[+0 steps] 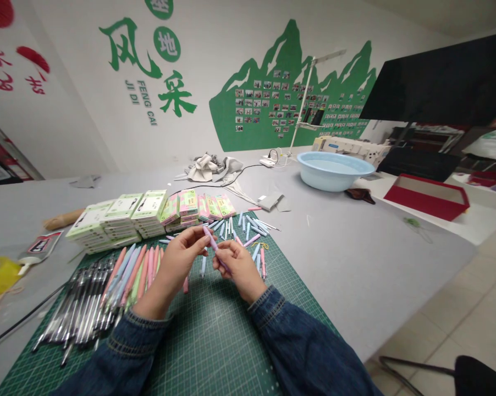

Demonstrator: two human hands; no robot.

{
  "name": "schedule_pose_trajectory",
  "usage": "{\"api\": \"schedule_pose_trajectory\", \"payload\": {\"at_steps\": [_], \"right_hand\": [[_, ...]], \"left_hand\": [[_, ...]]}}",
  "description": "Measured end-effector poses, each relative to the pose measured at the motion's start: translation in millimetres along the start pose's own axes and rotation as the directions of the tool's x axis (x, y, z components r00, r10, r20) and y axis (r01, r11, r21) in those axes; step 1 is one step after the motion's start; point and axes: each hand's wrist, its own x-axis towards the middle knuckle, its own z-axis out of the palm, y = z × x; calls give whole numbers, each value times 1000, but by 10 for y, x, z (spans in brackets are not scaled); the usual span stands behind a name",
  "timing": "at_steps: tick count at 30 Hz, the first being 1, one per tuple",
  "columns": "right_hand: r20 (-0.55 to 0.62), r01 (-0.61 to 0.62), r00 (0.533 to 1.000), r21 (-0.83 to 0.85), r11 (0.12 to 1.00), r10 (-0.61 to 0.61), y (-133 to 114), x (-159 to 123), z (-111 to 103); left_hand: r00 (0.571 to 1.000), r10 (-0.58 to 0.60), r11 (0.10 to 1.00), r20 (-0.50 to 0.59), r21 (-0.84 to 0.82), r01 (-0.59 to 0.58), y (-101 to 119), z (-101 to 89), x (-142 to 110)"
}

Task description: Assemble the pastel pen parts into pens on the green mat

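A purple pen [210,237] is held between my two hands above a green cutting mat [215,330]. The fingers of my left hand [180,258] close on its upper end, and those of my right hand [237,267] pinch its lower end. Pastel pen parts [248,225] and thin white refills lie scattered on the mat just beyond my hands. To the left, assembled pastel pens [132,269] rest in a row beside a pile of clear pens with black ends [81,297].
Stacked white-and-green boxes [120,214] and pink-green boxes [188,203] stand behind the pens. Yellow tape [0,278] and a glue tube [37,250] lie at left. A blue basin [334,171], crumpled cloth [210,166] and a red box [427,197] are farther back.
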Motion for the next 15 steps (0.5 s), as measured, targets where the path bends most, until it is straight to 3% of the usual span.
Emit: {"api": "schedule_pose_trajectory", "payload": {"at_steps": [5, 9, 15], "right_hand": [[15, 84, 996, 15, 996, -84, 11, 2, 25], [-43, 120, 992, -31, 992, -121, 50, -1, 19], [142, 46, 989, 10, 999, -47, 50, -7, 27]], "left_hand": [[1000, -1, 1000, 28, -18, 2, -28, -18, -20], [998, 25, 999, 52, -43, -22, -58, -22, -40], [987, 37, 988, 155, -156, -13, -41, -63, -63]]}}
